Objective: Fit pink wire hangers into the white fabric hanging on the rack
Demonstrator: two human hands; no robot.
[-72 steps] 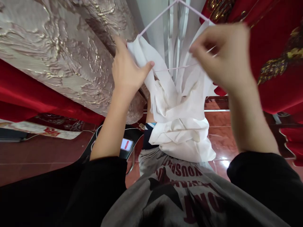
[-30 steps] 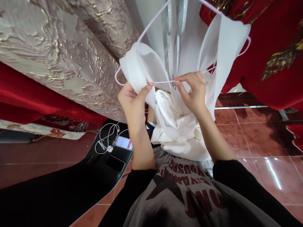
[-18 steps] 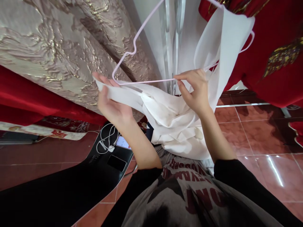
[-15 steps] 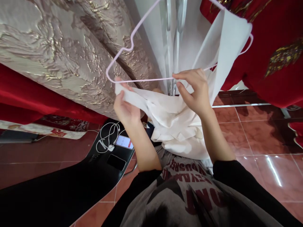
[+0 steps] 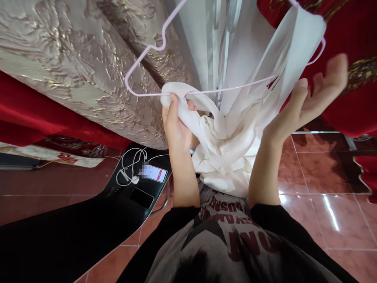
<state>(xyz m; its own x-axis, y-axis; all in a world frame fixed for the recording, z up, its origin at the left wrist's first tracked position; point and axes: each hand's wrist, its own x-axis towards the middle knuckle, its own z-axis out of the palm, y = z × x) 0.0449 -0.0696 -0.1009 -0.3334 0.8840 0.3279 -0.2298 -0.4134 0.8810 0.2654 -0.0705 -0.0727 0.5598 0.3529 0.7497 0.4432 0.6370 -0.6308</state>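
Note:
A pale pink hanger (image 5: 151,47) hangs in front of me, its hook out of view above. White fabric, seemingly a garment (image 5: 235,133), drapes over the hanger's right shoulder and bunches down toward my lap. My left hand (image 5: 178,124) is closed on one strip of that garment at the lower bar, the thumb in front. The strip loops over the bar near the hanger's left end. Off to the right, my right hand (image 5: 312,94) is held up open with its fingers apart, beside the draped fabric and holding nothing.
A black bench (image 5: 88,220) on the left carries a lit phone (image 5: 154,173), a dark phone (image 5: 141,197) and a white cable (image 5: 125,173). Embossed beige fabric (image 5: 59,59) hangs at the left, red cloth (image 5: 338,110) at the right. Metal poles (image 5: 225,51) stand behind the hanger.
My left hand has brought the white strip up over the hanger's lower bar. My right hand has left the bar, moved right and opened. The draped side of the hanger has shifted right.

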